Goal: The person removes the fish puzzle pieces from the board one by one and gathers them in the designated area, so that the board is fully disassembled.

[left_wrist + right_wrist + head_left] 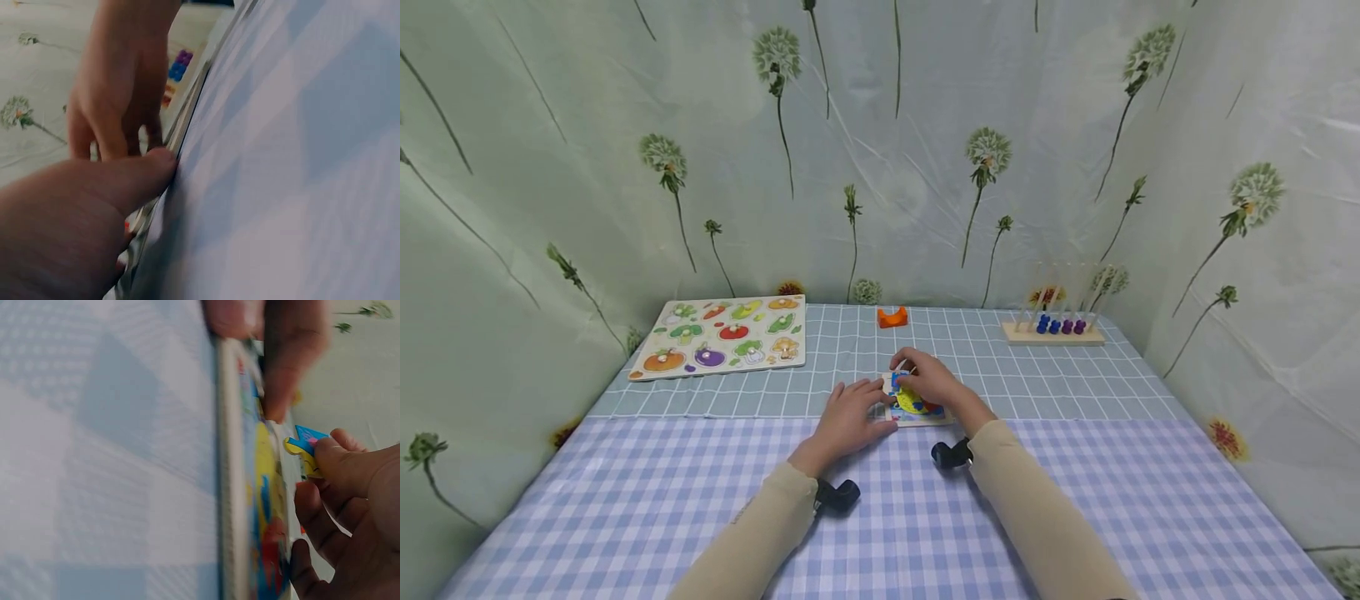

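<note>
A small wooden jigsaw puzzle board [917,421] with a yellow, blue and red picture lies flat in the middle of the table. My right hand [931,380] is over its far part, thumb and fingers pinching a blue and yellow puzzle piece [306,449]. In the right wrist view this piece is tilted and raised above the board's face. The left hand [850,417] rests at the board's left side, fingers spread and loosely bent. Its thumb [140,178] touches the near edge, and a fingertip [275,409] presses on the board.
A large vegetable peg puzzle [718,337] lies at the back left. Behind the small board sits an orange arched block [892,317]. At the back right stands a wooden peg rack [1022,335] with blue and purple beads. Patterned curtains [910,167] close off the back and sides.
</note>
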Tool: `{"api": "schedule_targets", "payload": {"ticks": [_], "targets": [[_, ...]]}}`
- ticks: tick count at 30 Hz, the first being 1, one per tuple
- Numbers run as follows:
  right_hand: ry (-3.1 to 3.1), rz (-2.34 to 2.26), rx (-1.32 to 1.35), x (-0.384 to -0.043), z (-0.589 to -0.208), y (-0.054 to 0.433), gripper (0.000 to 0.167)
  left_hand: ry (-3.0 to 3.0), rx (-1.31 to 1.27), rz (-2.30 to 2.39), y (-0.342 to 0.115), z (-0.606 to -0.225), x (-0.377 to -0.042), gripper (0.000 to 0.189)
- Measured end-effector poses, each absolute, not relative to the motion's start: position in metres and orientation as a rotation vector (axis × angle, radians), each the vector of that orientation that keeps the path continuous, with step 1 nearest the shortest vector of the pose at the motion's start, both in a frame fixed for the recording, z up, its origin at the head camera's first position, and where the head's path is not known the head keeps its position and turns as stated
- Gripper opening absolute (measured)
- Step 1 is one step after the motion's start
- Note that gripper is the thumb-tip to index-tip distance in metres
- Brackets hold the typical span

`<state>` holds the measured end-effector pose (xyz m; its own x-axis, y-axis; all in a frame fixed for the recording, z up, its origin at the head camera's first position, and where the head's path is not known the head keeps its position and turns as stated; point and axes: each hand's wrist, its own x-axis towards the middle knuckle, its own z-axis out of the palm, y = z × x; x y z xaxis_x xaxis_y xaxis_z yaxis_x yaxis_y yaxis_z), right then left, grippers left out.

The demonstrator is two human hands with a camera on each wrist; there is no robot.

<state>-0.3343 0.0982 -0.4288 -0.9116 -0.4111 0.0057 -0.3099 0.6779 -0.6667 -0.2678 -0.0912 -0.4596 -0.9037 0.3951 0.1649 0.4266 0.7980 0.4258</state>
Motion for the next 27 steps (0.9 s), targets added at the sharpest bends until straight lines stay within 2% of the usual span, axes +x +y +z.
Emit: {"api": "schedule_targets", "payload": {"ticks": [13,18,27], "targets": [[2.619,-1.527,-0.261,-0.338,-0.425,0.145,0.029,-2.921,-0.71,-0.684,-0.096,-0.462,-0.269,0.045],[2.703,-1.487,-0.209,-0.344,-0.425,0.171,0.022,-2.924,-0.692,-0.7,-0.096,-0.462,-0.27,0.046],[2.802,-1.26,-0.208,-0.348,-0.431,0.204,0.023,-2.909,-0.7,-0.707,-0.097,-0.463,-0.27,0.045]]}}
